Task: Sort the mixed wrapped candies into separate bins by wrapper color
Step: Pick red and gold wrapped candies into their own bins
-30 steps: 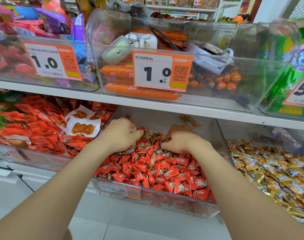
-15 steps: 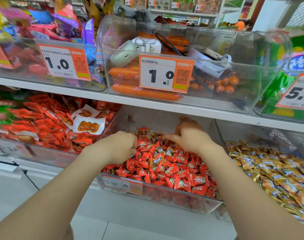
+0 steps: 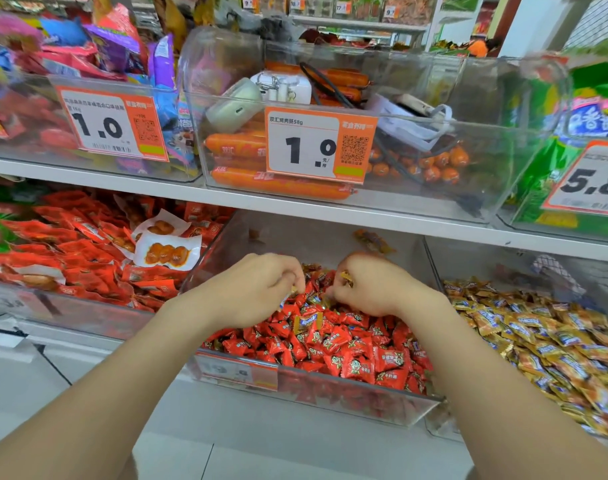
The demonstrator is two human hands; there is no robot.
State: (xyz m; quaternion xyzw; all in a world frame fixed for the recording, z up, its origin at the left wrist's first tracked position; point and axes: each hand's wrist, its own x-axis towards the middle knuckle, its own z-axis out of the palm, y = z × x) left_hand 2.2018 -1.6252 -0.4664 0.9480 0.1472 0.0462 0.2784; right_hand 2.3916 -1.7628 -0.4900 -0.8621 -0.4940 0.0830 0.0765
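**Little sorted yet, most picking left**

Works both hands at rear of mid bin, over heap of red candies. Pinches gold candy in right hand, fingers curled round it, just above the heap. Curls left hand as well, fingertips down among wrappers; maybe nips something pale, cannot tell whether anything is held.

Rates progress as early-to-mid, going by the heap alone. Finds one gold stray lying flat on top of the reds, near centre, just below both hands. Spots more gold flecks by the fingertips and at left edge of heap, too small to count. Spots one loose wrapper against the rear wall, orange-gold, kind unclear.

Notes gold bin just right of mid bin, across a clear divider, heaped with gold candies; no reds seen in it.

Leaves to do: carry held candy right over divider, drop in gold bin, return for stray, rake deeper for buried ones. Cannot judge what sits under top layer.
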